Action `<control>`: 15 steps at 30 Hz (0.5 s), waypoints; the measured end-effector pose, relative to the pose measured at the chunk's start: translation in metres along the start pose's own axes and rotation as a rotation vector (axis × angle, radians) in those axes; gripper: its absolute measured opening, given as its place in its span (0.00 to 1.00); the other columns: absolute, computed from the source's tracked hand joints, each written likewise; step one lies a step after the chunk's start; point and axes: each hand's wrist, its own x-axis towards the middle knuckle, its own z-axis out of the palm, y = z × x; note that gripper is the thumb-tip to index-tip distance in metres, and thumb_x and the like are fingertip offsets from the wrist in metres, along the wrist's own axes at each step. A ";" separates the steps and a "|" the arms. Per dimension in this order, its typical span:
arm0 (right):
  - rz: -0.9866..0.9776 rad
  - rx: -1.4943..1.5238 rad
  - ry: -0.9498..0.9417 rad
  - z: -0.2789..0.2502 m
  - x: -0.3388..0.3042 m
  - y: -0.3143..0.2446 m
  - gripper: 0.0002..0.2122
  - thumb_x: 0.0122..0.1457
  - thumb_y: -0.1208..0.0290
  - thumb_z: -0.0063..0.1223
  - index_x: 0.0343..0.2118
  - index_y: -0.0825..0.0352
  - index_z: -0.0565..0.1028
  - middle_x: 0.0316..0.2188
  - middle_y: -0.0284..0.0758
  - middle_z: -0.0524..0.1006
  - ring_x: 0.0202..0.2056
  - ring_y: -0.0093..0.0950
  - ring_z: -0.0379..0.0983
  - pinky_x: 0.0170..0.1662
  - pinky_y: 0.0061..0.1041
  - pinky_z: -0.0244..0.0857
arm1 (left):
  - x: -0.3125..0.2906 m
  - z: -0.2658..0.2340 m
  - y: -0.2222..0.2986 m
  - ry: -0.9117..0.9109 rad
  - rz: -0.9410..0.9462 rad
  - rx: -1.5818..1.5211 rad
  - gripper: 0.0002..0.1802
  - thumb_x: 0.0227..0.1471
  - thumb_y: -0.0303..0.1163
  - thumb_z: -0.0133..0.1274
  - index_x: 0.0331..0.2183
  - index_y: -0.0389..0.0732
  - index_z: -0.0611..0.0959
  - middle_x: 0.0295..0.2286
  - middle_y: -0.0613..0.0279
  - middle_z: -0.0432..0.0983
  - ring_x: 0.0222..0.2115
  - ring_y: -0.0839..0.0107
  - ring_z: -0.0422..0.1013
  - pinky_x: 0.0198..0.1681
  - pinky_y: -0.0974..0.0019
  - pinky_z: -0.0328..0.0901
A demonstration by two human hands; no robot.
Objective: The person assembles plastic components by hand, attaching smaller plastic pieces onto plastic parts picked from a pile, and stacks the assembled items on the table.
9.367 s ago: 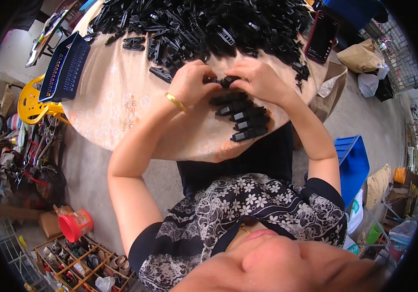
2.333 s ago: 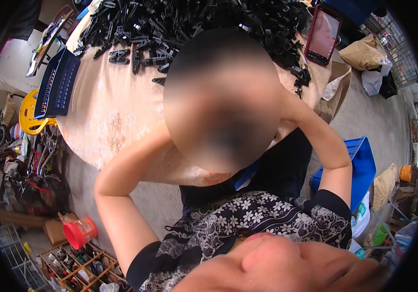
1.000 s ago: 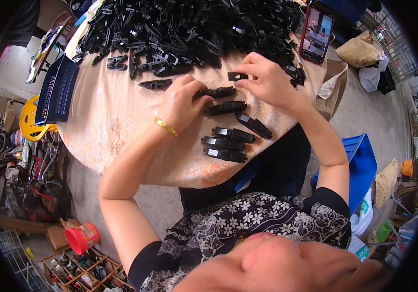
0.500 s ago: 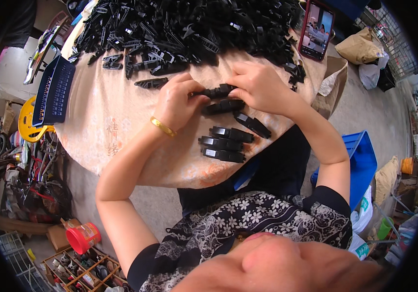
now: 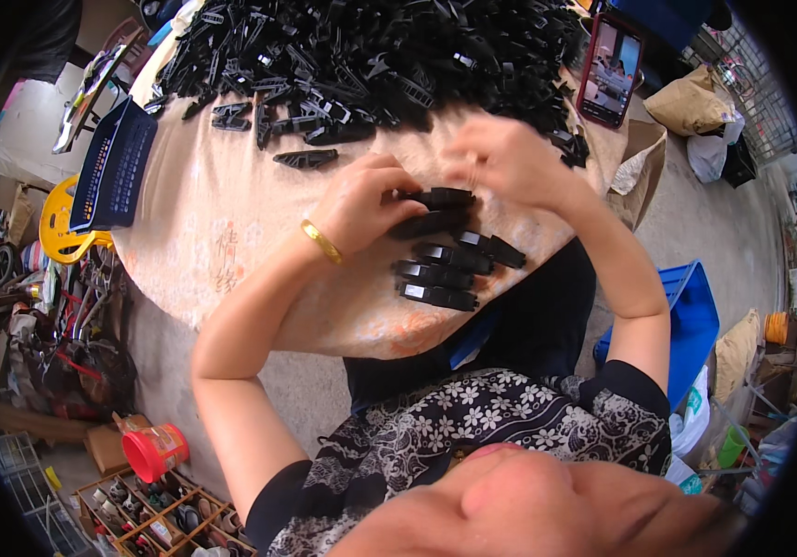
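**Black clip worked between both hands at the near edge of the surface**

The round surface (image 5: 231, 251), covered in a pale patterned cloth, carries everything. Beyond the grip, a large heap of black plastic clips (image 5: 370, 56) fills the far half. Just below the grip, a short row of finished clips (image 5: 440, 274) is laid side by side, parallel and close together.

The left hand (image 5: 361, 200) is clamped on a black clip (image 5: 440, 198), with fingers curled over its left end. The right hand (image 5: 505, 162) is blurred and raised just above the clip's right end; whether its fingers are closed on anything cannot be told. The step is judged to be done best if the clip is held steady and level by the left hand, and if the piece is afterwards set down in line with the row, not across it.

A stray clip (image 5: 305, 159) lies to the left of the grip, apart from the heap. A phone (image 5: 610, 70) is propped to the right and beyond, at the heap's edge. A dark blue basket (image 5: 115, 167) sits far to the left. The row below is the nearest thing that could be knocked out of line by the wrists.
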 end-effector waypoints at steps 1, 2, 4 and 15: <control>-0.054 -0.157 0.183 -0.005 0.002 0.009 0.11 0.49 0.63 0.60 0.31 0.66 0.78 0.30 0.34 0.74 0.33 0.34 0.71 0.38 0.29 0.67 | 0.000 -0.004 -0.001 0.002 -0.003 -0.002 0.12 0.39 0.33 0.63 0.28 0.38 0.83 0.27 0.57 0.74 0.31 0.60 0.71 0.36 0.62 0.67; -0.011 -0.323 0.251 -0.011 0.004 0.017 0.12 0.49 0.64 0.60 0.33 0.65 0.78 0.31 0.33 0.74 0.36 0.33 0.71 0.39 0.29 0.67 | -0.001 -0.010 -0.004 0.080 0.038 0.154 0.13 0.40 0.36 0.63 0.30 0.39 0.83 0.29 0.58 0.74 0.33 0.60 0.70 0.38 0.62 0.66; 0.074 -0.608 0.300 -0.021 0.002 0.037 0.13 0.48 0.65 0.60 0.37 0.63 0.77 0.34 0.30 0.74 0.41 0.31 0.69 0.42 0.28 0.66 | 0.001 -0.026 -0.015 0.204 0.040 0.450 0.17 0.41 0.40 0.63 0.33 0.42 0.82 0.34 0.59 0.73 0.38 0.61 0.67 0.42 0.60 0.65; -0.046 -0.291 0.289 0.000 0.014 0.026 0.11 0.46 0.69 0.61 0.34 0.64 0.78 0.30 0.32 0.75 0.36 0.33 0.70 0.41 0.29 0.66 | -0.001 -0.033 -0.025 0.129 -0.189 0.473 0.11 0.43 0.33 0.59 0.31 0.39 0.81 0.29 0.54 0.74 0.34 0.54 0.70 0.39 0.56 0.66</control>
